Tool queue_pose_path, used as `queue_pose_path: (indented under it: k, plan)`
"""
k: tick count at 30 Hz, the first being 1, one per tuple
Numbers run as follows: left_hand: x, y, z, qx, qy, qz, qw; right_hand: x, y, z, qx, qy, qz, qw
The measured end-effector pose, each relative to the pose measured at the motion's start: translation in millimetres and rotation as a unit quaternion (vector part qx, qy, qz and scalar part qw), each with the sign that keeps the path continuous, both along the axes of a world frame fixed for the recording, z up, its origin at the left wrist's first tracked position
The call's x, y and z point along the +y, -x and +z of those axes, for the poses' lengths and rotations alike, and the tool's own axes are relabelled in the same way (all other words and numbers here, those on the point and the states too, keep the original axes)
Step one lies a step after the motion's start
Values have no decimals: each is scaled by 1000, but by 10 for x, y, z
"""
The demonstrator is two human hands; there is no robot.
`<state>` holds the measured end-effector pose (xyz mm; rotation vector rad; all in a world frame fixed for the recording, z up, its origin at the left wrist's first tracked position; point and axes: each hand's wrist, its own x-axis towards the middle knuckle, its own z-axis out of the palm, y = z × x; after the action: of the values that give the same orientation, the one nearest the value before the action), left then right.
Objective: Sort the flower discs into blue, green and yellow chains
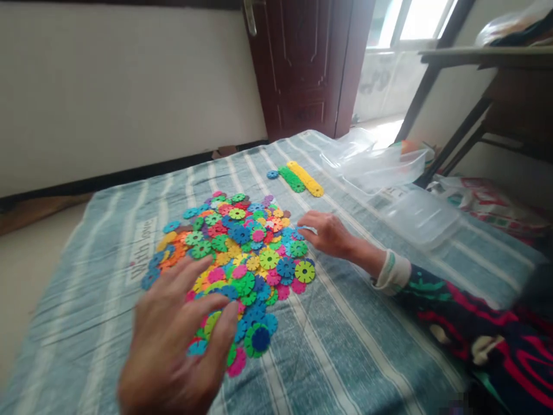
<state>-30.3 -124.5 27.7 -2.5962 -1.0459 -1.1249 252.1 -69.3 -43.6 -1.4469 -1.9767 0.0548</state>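
Note:
A loose heap of colourful notched plastic discs [242, 253] covers the middle of the striped cloth. My left hand [181, 334] is over the near left side of the heap, fingers and thumb apart, slightly blurred, with nothing seen in it. At the heap's right edge, my right hand [327, 231] has thumb and fingers pinched on what looks like a blue disc [307, 229], mostly hidden. Beyond the heap lie a green strip of overlapped discs [292, 179], a yellow strip [305, 178] beside it, and a single blue disc [272, 174].
The striped cloth [276, 380] spreads over the surface. Clear plastic containers [384, 167] and a clear lid [421, 219] lie at the right. Behind are a brown door [306, 63] and a pale wall [121, 86]. A dark-framed table [488, 57] stands at the far right.

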Motion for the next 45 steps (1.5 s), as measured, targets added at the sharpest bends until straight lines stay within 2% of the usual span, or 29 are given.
queue_pose_path:
  k: [3, 7, 12, 17, 25, 30, 34, 37, 45]
  plan:
    - [135, -81, -196, 58, 17, 4, 998, -8, 92, -100, 8, -23, 10, 1000]
    - [214, -64, -431, 106, 32, 24, 994, -23, 149, -203, 2, -51, 25, 998]
    - [172, -92, -568, 142, 50, 26, 988, -24, 190, -247, -14, -64, 49, 997]
    - [103, -115, -677, 184, 53, 30, 981, -1, 299, -199, -30, -49, 91, 994]
    - [10, -164, -822, 163, 64, 42, 984, 226, 644, -70, -69, 1, 146, 987]
    - [-7, -178, -860, 152, 59, 38, 986, 484, 801, -63, -110, 12, 119, 987]
    - [-18, -176, -834, 156, 65, 31, 985, 643, 799, -72, -95, 18, 62, 993]
    - [-30, -182, -824, 153, 59, 22, 986, 665, 755, -86, -76, 17, 31, 997]
    - [-48, -211, -843, 145, 62, 14, 987, 569, 676, -132, -81, -1, 105, 991]
